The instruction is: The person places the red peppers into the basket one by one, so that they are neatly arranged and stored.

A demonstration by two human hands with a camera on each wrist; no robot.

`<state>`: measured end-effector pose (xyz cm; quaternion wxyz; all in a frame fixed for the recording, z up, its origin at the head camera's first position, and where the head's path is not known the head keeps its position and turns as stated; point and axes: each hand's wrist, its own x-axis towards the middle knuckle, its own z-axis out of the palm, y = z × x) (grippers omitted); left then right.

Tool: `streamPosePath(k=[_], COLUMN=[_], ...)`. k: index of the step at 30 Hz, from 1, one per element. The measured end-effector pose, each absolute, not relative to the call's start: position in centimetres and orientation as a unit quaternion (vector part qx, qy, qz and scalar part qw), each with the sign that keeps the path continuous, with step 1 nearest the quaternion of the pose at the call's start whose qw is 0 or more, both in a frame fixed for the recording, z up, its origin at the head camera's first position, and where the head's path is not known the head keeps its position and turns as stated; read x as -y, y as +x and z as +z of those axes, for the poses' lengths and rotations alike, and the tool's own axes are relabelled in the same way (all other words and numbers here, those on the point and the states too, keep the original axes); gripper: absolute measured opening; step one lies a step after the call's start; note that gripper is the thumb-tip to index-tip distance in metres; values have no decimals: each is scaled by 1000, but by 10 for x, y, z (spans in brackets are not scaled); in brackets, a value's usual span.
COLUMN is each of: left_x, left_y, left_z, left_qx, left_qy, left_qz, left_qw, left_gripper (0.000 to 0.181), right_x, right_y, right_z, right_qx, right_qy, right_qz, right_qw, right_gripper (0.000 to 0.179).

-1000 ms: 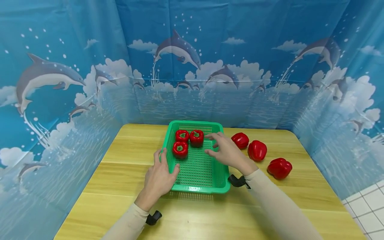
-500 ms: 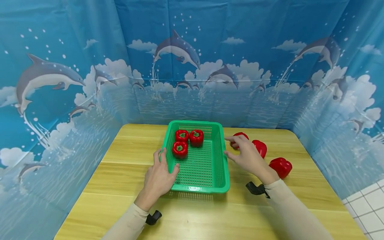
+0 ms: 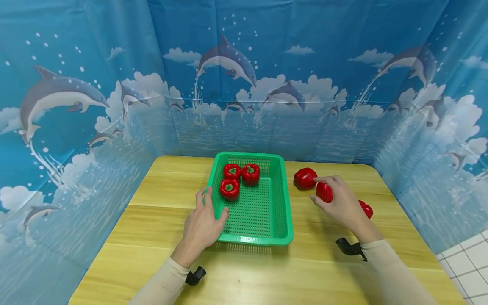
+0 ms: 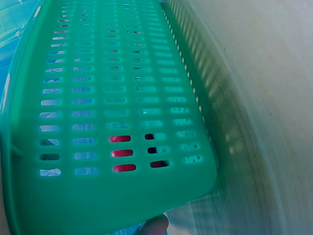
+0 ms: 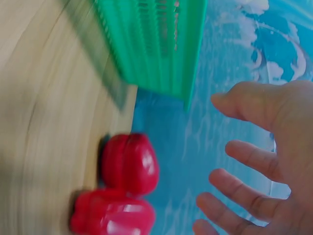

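Now that right hand (image 3: 341, 205) is off edge of green basket (image 3: 254, 240) and near loose peppers (image 3: 305, 178), it seems to reach for 1; fingers spread, nothing held. Left hand (image 3: 202, 222), fingers apart, touches left rim. Inside, back left: 3 red peppers (image 3: 230, 190); 3 loose on table (image 3: 152, 228).

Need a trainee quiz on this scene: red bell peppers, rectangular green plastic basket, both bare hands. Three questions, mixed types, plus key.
1. Count: how many glossy red bell peppers sit inside the rectangular green plastic basket?
2. True or false: the person's bare right hand holds nothing.
3. Choose: the person's bare left hand is at which side of the basket, in the head view? A) far; B) left; C) right.

Key:
1. Three.
2. True; the right wrist view shows nothing in its grasp.
3. B.
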<state>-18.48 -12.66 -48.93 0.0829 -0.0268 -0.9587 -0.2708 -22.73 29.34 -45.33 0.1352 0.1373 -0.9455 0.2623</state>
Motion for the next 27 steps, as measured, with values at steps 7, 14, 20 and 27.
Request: streamPosePath(k=[7, 14, 20, 27], left_x=[128, 128, 127, 127], left_y=[-185, -186, -185, -185], left_z=[-489, -490, -491, -488], left_qx=[958, 959, 958, 958], left_qy=[-26, -25, -27, -26], left_qz=[-272, -269, -271, -274], left_qw=[84, 88, 90, 85], left_gripper=[95, 95, 93, 93], right_x=[-322, -349, -372, -391], right_y=[-226, -224, -219, -215], right_z=[-464, -478, -491, -500], right_qx=[952, 959, 964, 966], right_qy=[115, 107, 105, 98], right_qz=[250, 228, 218, 228], right_qw=[134, 127, 109, 78], right_gripper=[67, 78, 87, 86])
